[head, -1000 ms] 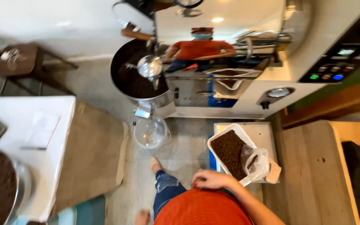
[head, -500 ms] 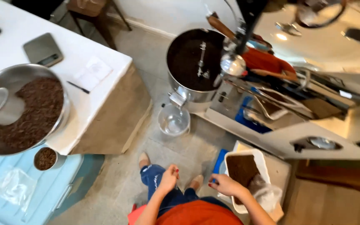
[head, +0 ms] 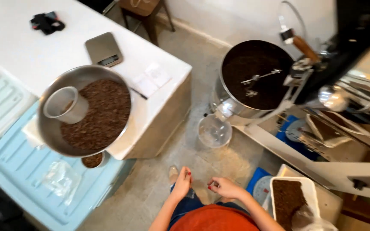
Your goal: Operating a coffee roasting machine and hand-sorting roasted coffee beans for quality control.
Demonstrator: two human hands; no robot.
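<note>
Compared with half a second earlier, both hands have drawn closer together low in the view, and the view has swung so the white counter sits further left. Now the left hand (head: 181, 182) hangs with fingers loosely curled and holding nothing, and the right hand (head: 220, 187) is likewise bare, its fingers half bent. Nearest thing ahead of the fingertips is the clear round plastic container (head: 214, 131) standing on the floor under the chute of the round steel cooling tray full of dark roasted beans (head: 255, 76). Just right of the right fingers lies the white rectangular tub of brown beans (head: 291, 201). Well to the left, the wide steel bowl of beans (head: 86, 112) overhangs the counter edge; a careless knock could, I judge, tip it.
</note>
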